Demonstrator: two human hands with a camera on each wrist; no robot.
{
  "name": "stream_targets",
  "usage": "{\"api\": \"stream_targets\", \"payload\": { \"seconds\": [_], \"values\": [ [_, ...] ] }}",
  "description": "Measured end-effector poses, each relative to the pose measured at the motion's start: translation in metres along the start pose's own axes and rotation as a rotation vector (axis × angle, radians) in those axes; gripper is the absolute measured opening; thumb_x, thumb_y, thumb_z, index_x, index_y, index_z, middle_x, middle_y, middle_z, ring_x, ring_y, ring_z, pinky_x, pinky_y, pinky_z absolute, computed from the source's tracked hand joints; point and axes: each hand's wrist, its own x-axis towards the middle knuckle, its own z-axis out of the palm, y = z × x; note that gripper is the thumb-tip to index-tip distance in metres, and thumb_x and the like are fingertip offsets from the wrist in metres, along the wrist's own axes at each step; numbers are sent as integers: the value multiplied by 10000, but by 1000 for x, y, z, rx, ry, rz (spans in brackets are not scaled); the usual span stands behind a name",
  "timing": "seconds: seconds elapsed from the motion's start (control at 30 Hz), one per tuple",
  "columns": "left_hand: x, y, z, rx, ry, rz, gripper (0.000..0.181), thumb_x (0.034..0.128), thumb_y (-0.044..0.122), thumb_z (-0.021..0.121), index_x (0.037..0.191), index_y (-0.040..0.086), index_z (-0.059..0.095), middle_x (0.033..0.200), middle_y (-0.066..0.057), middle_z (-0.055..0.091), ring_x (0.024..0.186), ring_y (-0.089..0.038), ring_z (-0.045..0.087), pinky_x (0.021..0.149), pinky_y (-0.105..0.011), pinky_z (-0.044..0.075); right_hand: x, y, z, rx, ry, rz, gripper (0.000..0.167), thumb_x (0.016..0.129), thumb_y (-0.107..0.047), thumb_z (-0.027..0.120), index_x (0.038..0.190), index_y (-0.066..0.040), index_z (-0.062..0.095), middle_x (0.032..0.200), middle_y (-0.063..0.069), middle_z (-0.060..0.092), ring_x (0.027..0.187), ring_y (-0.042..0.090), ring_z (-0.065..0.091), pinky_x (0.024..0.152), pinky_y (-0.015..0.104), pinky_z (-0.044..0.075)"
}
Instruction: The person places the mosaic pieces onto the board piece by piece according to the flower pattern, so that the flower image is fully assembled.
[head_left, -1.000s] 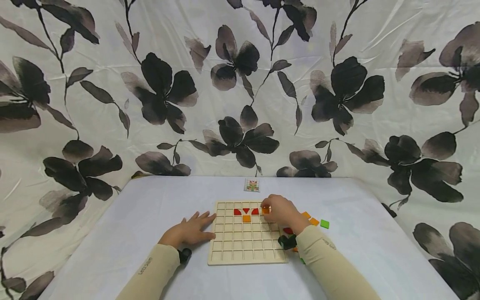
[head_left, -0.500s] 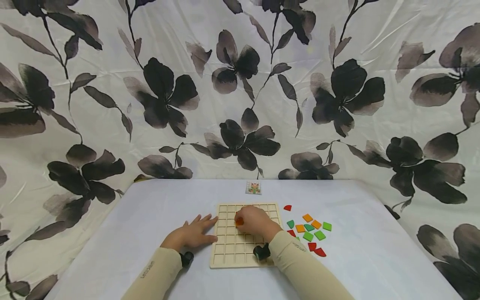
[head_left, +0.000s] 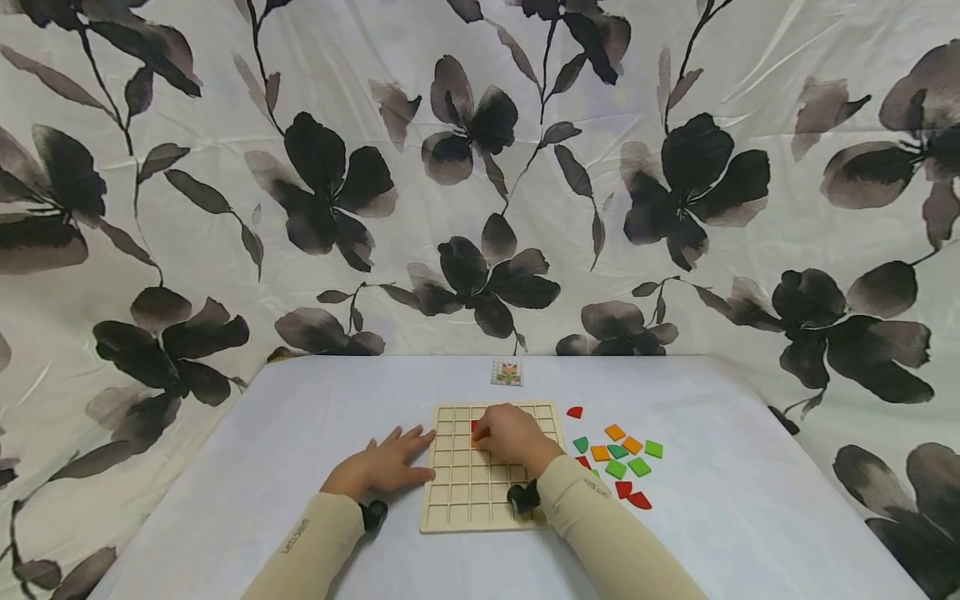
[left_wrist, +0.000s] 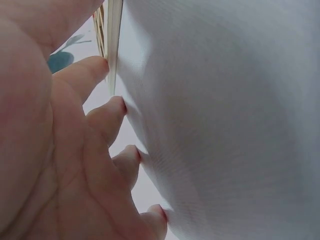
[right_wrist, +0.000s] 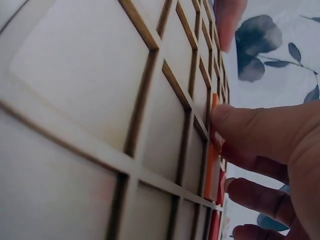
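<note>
My left hand (head_left: 381,465) lies with fingers spread at the left side of the wooden grid board (head_left: 450,504). In the left wrist view, a fingertip touches the board's edge (left_wrist: 114,45). My right hand (head_left: 516,435) is over the upper part of the board, its thumb and fingers pinching an orange square tile (right_wrist: 214,104) at a cell. Another orange tile (right_wrist: 210,175) sits right beside it, with a red tile (right_wrist: 215,222) further along. In the head view, a red tile (head_left: 475,425) shows just above my fingertips; the hand hides the other tiles on the board.
Loose tiles lie right of the board: orange squares (head_left: 615,432), green squares (head_left: 654,450), dark green pieces (head_left: 581,445) and red pieces (head_left: 639,501). A small pattern card (head_left: 507,373) lies behind the board on the white table (head_left: 360,392). A floral cloth (head_left: 480,167) hangs behind.
My right hand has moved left from the board's upper right with the orange tile, then lowered it to a cell. The loose tiles came into view. The left hand has stayed put.
</note>
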Motion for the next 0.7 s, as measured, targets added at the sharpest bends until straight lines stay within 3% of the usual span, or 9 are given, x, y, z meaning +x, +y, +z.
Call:
{"api": "stream_targets", "payload": {
  "seconds": [0.47, 0.7],
  "values": [
    [2, -5, 4, 5, -1, -7, 760, 886, 531, 617, 1514, 199, 347, 1593, -117, 283, 1477, -446, 147, 1103, -733, 87, -1, -3, 0, -70, -37, 0, 152, 887, -205, 709, 1024, -196, 774, 1005, -68, 693, 988, 146, 653, 862, 303, 540],
    [3, -3, 2, -1, -1, -14, 757, 887, 526, 618, 1516, 210, 340, 1598, -112, 273, 1481, -441, 135, 1112, -727, 72, -11, 16, -19, 29, 13, 1, 185, 909, -115, 658, 1066, -138, 753, 1051, 20, 698, 979, 208, 650, 834, 368, 542]
  ]
}}
